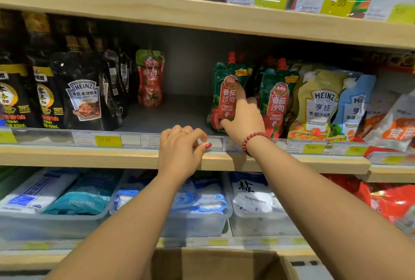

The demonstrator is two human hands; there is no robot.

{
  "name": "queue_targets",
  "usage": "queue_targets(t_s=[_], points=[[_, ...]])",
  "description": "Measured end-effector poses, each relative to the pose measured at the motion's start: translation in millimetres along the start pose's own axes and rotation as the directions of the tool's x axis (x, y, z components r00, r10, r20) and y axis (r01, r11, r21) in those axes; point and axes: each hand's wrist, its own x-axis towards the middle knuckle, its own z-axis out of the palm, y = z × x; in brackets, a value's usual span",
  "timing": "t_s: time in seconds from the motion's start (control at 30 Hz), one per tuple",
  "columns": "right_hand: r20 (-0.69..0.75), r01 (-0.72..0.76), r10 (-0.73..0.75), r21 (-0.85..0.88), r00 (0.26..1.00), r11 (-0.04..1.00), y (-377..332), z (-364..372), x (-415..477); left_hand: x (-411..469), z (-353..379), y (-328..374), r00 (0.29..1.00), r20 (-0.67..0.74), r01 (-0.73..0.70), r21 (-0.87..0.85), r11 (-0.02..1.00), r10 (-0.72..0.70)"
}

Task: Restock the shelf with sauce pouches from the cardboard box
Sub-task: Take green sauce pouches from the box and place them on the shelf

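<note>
A green and red tomato ketchup pouch (pixel 224 91) stands upright at the front of the middle shelf (pixel 89 156). My right hand (pixel 243 115) rests against its front, forefinger up on the label and thumb at its lower edge. Just right of it stands a second ketchup pouch (pixel 277 97) of the same kind. My left hand (pixel 179 147) hovers at the shelf's front edge, fingers curled and holding nothing. A lone red pouch (pixel 150 77) stands far back in the gap on the shelf. The cardboard box (pixel 215 264) is at the bottom of view, below my arms.
Black Heinz pepper sauce pouches (pixel 84 93) fill the left of the shelf; yellow and blue Heinz pouches (pixel 318 104) crowd the right. Bare shelf floor lies between the black pouches and the ketchup. Clear bins of salt bags (pixel 251 194) sit on the shelf below.
</note>
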Motion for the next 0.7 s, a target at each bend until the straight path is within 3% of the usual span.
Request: queue_targets(t_s=[0.17, 0.27, 0.4, 0.57, 0.7], points=[[-0.034, 0.075, -0.07, 0.184, 0.997, 0.98, 19.9, -21.5, -55.2, -0.7, -14.0, 8.1, 0.995, 0.089, 0.056, -0.071, 0.996, -0.049], [-0.024, 0.068, -0.064, 0.29, 0.998, 0.955, 45.5, -21.3, -103.1, -10.5, -24.6, 19.2, 0.997, -0.008, 0.078, -0.23, 0.97, -0.082], [0.106, -0.025, 0.0, 0.24, 0.994, 0.971, 92.1, -0.6, -173.6, -59.1, -26.0, 32.1, 1.0, -0.017, 0.011, -0.409, 0.913, -0.019], [0.386, -0.151, 0.163, -0.061, 0.908, 0.987, 143.6, 29.6, -247.4, -158.5, -5.4, 20.6, 0.959, 0.244, -0.022, -0.439, 0.898, 0.143], [0.466, -0.22, 0.287, -0.193, 0.837, 0.956, 168.0, 43.7, -280.7, -229.2, 20.6, 7.8, 0.81, 0.573, 0.157, -0.42, 0.894, 0.127]])
